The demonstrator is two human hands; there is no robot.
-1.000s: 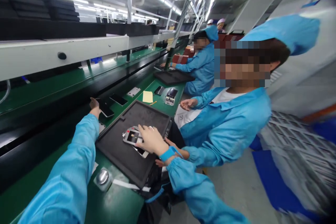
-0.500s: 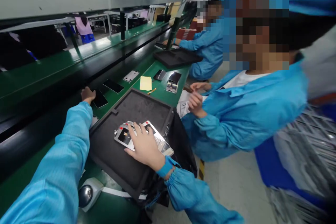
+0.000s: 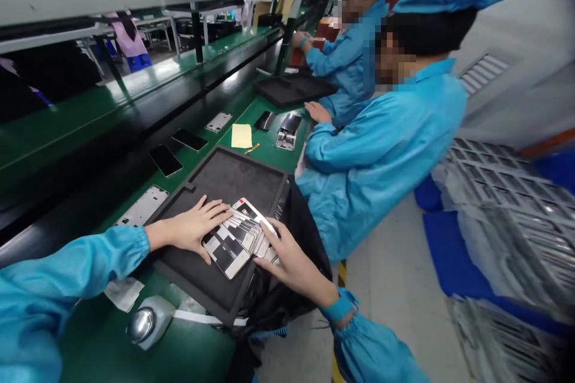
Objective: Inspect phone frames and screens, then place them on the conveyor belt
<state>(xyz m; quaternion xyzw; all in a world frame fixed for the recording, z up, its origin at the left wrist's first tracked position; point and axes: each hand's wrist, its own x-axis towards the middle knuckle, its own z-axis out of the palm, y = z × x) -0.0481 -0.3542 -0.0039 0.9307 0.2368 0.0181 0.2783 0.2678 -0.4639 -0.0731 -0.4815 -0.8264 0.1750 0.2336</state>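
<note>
A fanned pile of smartphone parts [image 3: 245, 228], white and silver with black areas, lies on a black foam tray [image 3: 227, 167]. My left hand [image 3: 193, 227] spans the left end of the pile, fingers stretched along its far side and thumb at the near corner. At the other end, my right hand [image 3: 291, 257] closes round the pile between thumb and fingers. The palms and fingers cover part of both ends, so how the lower pieces lie is hidden.
Dark phones [image 3: 166, 160], a silver phone frame [image 3: 144, 204] and a yellow paper pad [image 3: 241, 136] lie beyond the tray. A white dispenser with a metal dome [image 3: 150, 322] stands near me. A co-worker in blue [image 3: 377, 143] sits on the right, near racks of parts [image 3: 516, 209].
My left hand has come back from beside the dark phone to the pile. My right hand has slid to its right end. The nearer co-worker has turned and lowered their hands.
</note>
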